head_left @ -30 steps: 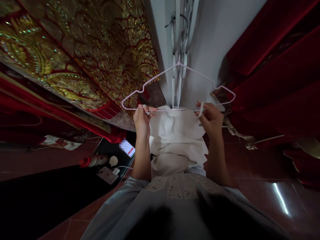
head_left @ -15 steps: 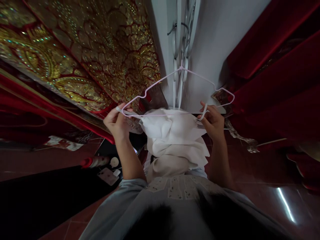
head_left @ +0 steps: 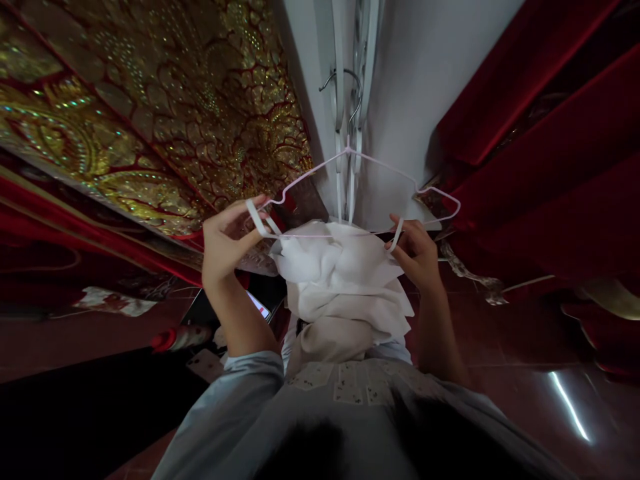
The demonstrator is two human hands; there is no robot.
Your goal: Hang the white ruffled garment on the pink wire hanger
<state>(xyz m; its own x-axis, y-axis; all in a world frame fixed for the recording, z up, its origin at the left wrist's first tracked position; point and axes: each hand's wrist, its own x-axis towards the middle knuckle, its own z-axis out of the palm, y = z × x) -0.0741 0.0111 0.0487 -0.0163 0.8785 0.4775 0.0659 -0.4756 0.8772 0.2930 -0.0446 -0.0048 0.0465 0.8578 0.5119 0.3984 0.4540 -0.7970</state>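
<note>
A pale pink clothes hanger (head_left: 316, 169) with a metal hook hangs in front of me. Below its bottom bar bunches a white layered garment (head_left: 333, 267) with two thin straps. My left hand (head_left: 223, 243) grips the left strap (head_left: 256, 217), which is stretched between thumb and fingers at the hanger's left end; that corner is hidden by the hand and strap. Between the thumb and fingers of my right hand (head_left: 417, 250) is the right strap (head_left: 397, 235), held below and inside the hanger's right end, which shows bare.
Gold sequined red cloth (head_left: 200, 100) hangs close on the left, dark red cloth (head_left: 540, 133) on the right. White metal rails (head_left: 345, 100) run up the wall ahead. A lit phone (head_left: 259, 305) and a red-capped bottle (head_left: 175, 338) are at lower left.
The left strap is now spread wider between my left thumb and fingers, and that hand covers the hanger's left corner. In view, the hanger has shifted slightly left and down.
</note>
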